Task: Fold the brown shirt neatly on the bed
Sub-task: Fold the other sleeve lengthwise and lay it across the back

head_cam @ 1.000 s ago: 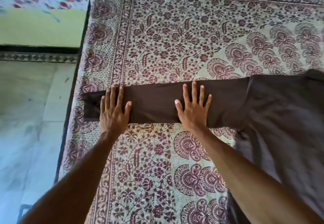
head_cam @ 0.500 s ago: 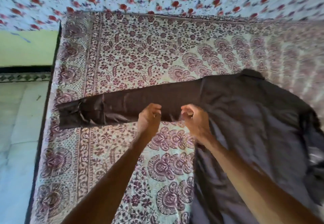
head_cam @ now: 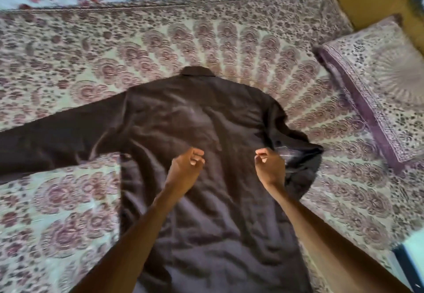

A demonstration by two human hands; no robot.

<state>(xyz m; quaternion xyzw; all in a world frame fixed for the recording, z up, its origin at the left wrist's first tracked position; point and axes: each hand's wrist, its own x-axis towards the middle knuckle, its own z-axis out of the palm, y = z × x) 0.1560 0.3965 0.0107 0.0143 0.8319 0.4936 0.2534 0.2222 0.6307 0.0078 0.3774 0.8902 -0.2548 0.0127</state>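
The brown shirt (head_cam: pixel 183 113) lies spread on the bed (head_cam: pixel 68 47), on a bedsheet printed with maroon flowers, its collar (head_cam: pixel 198 71) at the far end and its hem toward the person. One sleeve (head_cam: pixel 57 141) stretches out flat to the person's left, while the other sleeve (head_cam: pixel 298 152) is bunched up in folds at the person's right. The left grip (head_cam: pixel 187 171) is over the middle of the shirt's body, clenched loosely with no cloth seen in it. The right grip (head_cam: pixel 270 168) is also curled, just beside the bunched sleeve; motion blur makes it impossible to tell whether it pinches any fabric. A pillow (head_cam: pixel 378 81) in matching print rests on the bed, well apart from the shirt, at the right.
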